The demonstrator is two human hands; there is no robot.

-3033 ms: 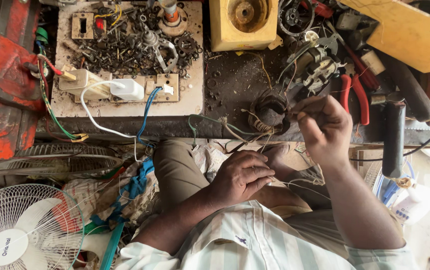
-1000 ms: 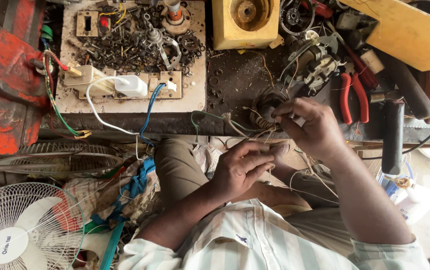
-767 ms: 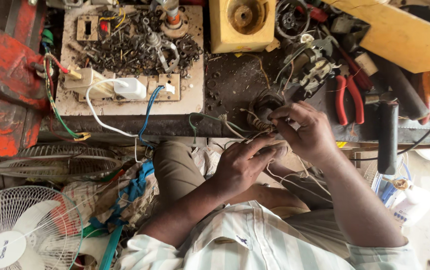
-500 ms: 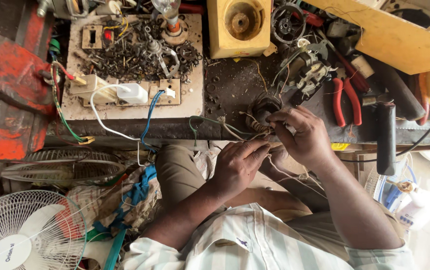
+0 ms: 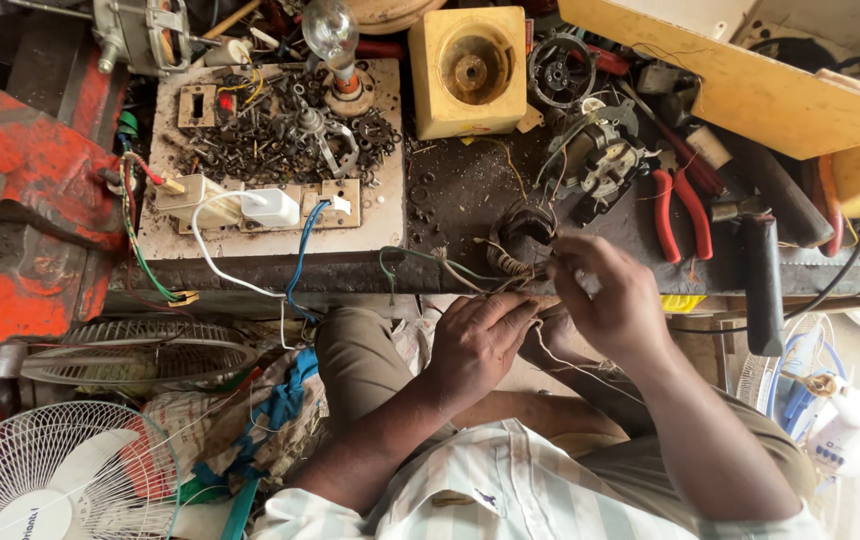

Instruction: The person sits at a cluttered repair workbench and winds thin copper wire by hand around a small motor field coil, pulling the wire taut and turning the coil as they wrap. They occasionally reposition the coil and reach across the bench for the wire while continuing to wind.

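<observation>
A small wound coil (image 5: 518, 238) with loose wire ends lies at the front edge of the dark workbench (image 5: 450, 200). My left hand (image 5: 477, 338) is at the bench edge just below it, fingers curled on the bundle of thin wires (image 5: 470, 275) coming off the coil. My right hand (image 5: 605, 300) sits beside the coil on the right, fingertips pinched on a small white piece and a thin pale thread (image 5: 560, 360) that trails down over my lap. Both hands are close together, nearly touching.
A red bench vise (image 5: 20, 200) stands at the left. A board (image 5: 270, 160) carries sockets, a bulb, and several screws. A yellow block (image 5: 470, 70), motor parts (image 5: 600, 160) and red pliers (image 5: 680, 210) lie behind. Fan guards (image 5: 140, 350) and a white fan (image 5: 50, 480) are lower left.
My right hand came down from a raised position to the coil at the bench edge. My left hand moved up from my lap to meet it at the wires.
</observation>
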